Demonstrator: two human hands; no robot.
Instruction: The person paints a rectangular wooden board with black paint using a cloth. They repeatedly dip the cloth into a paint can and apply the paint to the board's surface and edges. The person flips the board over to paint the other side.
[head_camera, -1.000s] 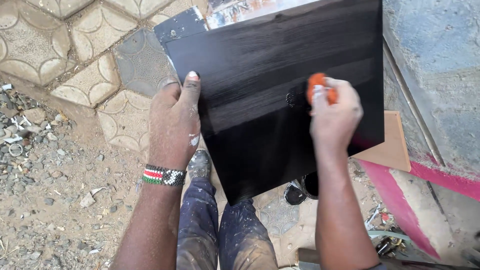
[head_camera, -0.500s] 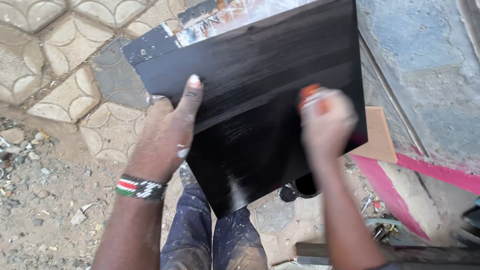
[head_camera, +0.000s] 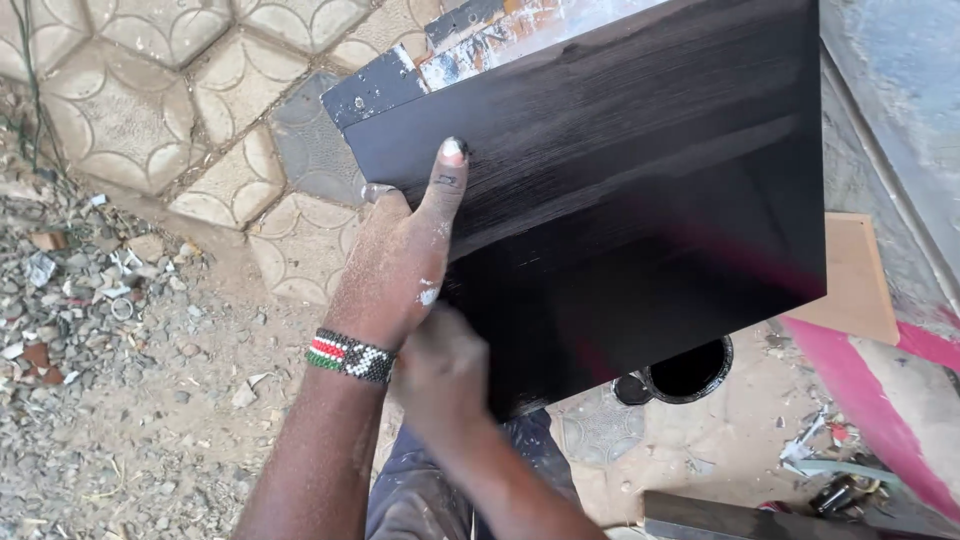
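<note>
Mid-coat on black-stained wooden board (head_camera: 620, 190), propped over lap and paving; left hand (head_camera: 395, 265) clamps its left edge, right hand (head_camera: 440, 370) blurred at lower corner, grip unclear; steady bracing needed next

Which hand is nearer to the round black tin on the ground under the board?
The right hand, blurred at the black board's lower corner, is nearer the tin. The left hand grips the board's left edge, farther up.
</note>
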